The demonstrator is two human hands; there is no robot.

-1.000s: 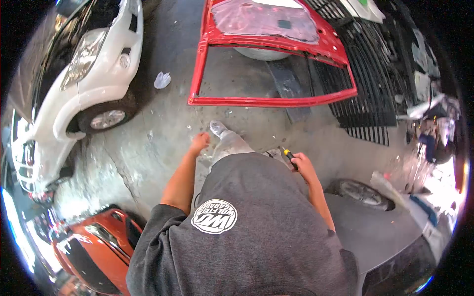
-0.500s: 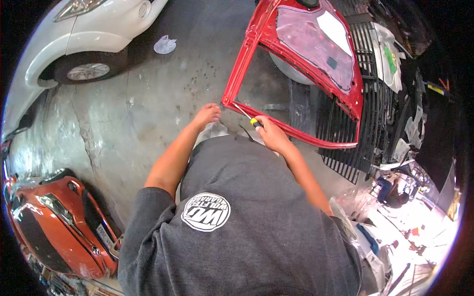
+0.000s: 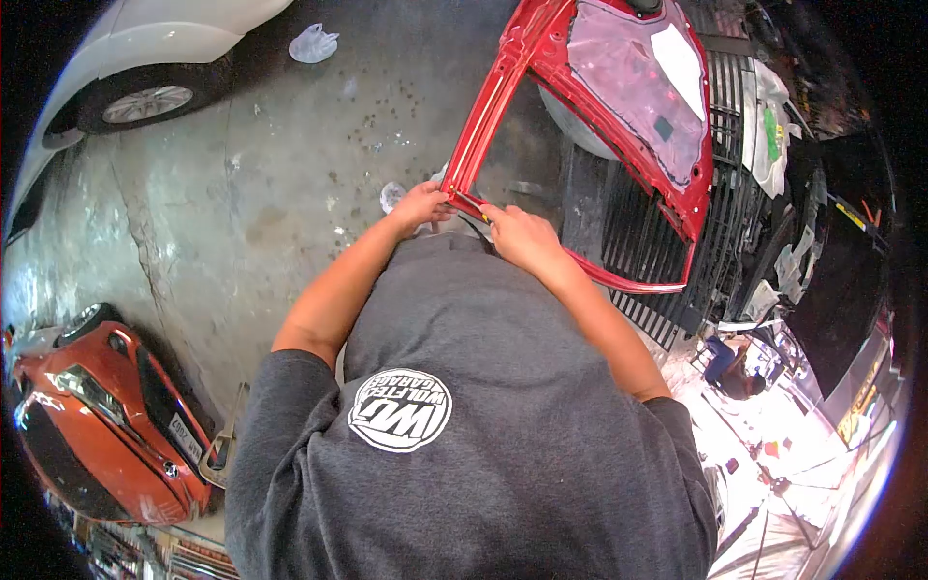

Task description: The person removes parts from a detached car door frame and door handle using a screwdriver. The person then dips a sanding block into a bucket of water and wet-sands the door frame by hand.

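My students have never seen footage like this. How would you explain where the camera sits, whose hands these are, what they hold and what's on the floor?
There is no machine here: a person works with two bare hands. The camera, worn on the head, looks forward and down. The left hand is at a corner of a red metal car door frame. The right hand grips a mostly hidden tool showing a bit of yellow. On the grey, stained floor lies a crumpled, whitish, thin sheet or bag.
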